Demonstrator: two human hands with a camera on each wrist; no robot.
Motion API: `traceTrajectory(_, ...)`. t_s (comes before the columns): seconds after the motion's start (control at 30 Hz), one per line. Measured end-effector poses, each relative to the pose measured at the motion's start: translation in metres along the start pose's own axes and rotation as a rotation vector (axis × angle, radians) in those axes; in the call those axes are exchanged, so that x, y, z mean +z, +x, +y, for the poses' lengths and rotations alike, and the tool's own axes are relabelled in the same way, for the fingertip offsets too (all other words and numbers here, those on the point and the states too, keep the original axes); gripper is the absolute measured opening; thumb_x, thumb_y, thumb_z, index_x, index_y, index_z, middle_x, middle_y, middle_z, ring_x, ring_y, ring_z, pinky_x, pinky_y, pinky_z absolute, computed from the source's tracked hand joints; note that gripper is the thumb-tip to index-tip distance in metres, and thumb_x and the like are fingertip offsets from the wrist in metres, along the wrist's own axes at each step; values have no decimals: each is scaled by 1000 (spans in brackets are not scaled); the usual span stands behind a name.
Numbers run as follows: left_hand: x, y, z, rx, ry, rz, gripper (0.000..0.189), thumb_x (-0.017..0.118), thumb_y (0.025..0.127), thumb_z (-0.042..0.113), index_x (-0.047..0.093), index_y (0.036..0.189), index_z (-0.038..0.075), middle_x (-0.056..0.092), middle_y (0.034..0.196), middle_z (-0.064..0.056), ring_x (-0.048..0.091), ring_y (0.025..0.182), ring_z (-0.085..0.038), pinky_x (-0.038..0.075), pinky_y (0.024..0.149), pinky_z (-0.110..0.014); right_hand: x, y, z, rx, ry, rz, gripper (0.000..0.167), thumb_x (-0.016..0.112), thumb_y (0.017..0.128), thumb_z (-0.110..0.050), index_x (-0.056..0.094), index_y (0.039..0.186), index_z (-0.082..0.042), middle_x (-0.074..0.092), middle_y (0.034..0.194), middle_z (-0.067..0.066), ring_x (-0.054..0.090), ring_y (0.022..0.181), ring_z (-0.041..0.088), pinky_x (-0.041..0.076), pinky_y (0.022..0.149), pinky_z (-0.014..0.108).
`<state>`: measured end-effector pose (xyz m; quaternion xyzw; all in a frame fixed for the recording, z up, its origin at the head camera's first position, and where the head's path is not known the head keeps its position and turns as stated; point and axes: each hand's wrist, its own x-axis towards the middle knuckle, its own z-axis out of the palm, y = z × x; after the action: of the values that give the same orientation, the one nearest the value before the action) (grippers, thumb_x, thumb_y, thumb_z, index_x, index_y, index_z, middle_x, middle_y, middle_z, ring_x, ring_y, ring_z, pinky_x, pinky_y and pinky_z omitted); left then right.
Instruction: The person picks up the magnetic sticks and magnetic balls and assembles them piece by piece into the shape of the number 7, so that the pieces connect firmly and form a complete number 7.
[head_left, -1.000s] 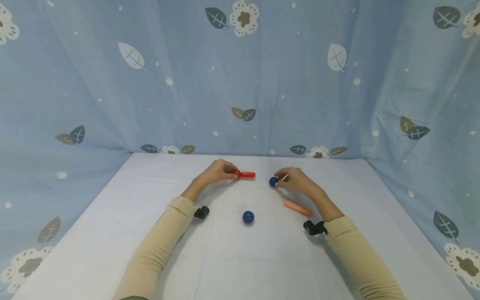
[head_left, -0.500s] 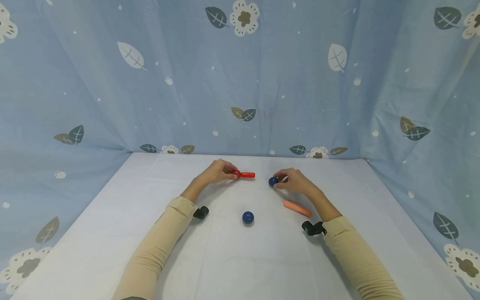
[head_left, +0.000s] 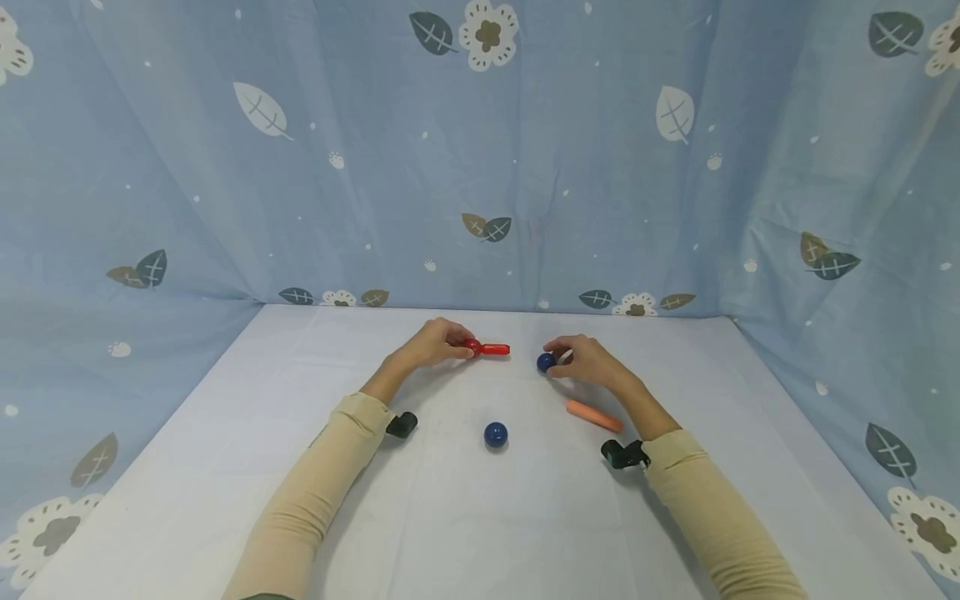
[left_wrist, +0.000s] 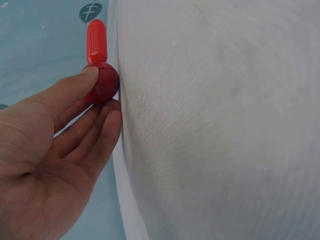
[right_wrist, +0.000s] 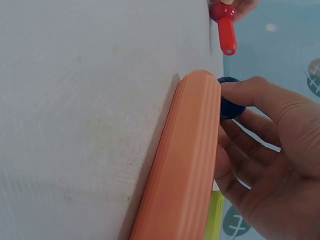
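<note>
My left hand point(head_left: 437, 342) pinches a dark red ball point(left_wrist: 106, 82) between thumb and fingers at the back of the white table. A bright red rod point(head_left: 495, 349) touches that ball and points right. Across a gap, my right hand point(head_left: 588, 361) pinches a dark blue ball point(head_left: 546, 363), which the thumb partly covers in the right wrist view. An orange ridged rod point(head_left: 595, 416) lies on the table in front of the right hand. Nearer the middle rests a second blue ball point(head_left: 496, 435), apart from both hands.
A yellow-green strip point(right_wrist: 214, 216) shows behind the orange rod in the right wrist view; most of it is hidden. Blue patterned curtain point(head_left: 487, 167) hangs behind and beside the white table point(head_left: 450, 533). Black wrist devices point(head_left: 625, 455) sit by both sleeves.
The right hand and its blue ball have shifted very slightly left. The left hand, both rods and the loose blue ball look unchanged.
</note>
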<state>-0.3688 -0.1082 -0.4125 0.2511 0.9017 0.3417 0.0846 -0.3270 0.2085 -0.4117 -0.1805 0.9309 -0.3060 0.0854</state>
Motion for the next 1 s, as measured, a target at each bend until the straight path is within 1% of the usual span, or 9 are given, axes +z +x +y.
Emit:
traceTrajectory(0.17,0,0,0,-1,-3,0,36,72,90,17,67,123,5,72,118,-12,68,107,-23,54,96,-37,1,0,-3,-11,16,-1,45,73,86,-14,61,129,-5,66,118,15,65,98,23,55,86,37)
traceTrajectory(0.43,0,0,-1,-7,-6,0,36,72,90,17,67,123,5,71,118,-11,67,106,-23,54,95,-36,1,-2,-7,-26,29,-1,40,72,86,-13,63,125,-5,67,116,15,65,99,24,55,89,39)
traceTrajectory(0.73,1,0,-2,-17,-8,-1,36,72,90,18,67,123,6,71,118,-10,67,105,-21,54,95,-36,3,-1,-5,-8,28,7,41,73,86,-14,62,125,-8,65,122,14,65,103,24,54,93,40)
traceTrajectory(1.0,2,0,-1,-29,-24,-2,35,72,90,18,68,122,6,71,118,-10,67,106,-22,54,95,-36,3,-1,-6,-16,48,0,47,74,85,-10,59,130,-7,63,127,14,65,105,26,53,95,42)
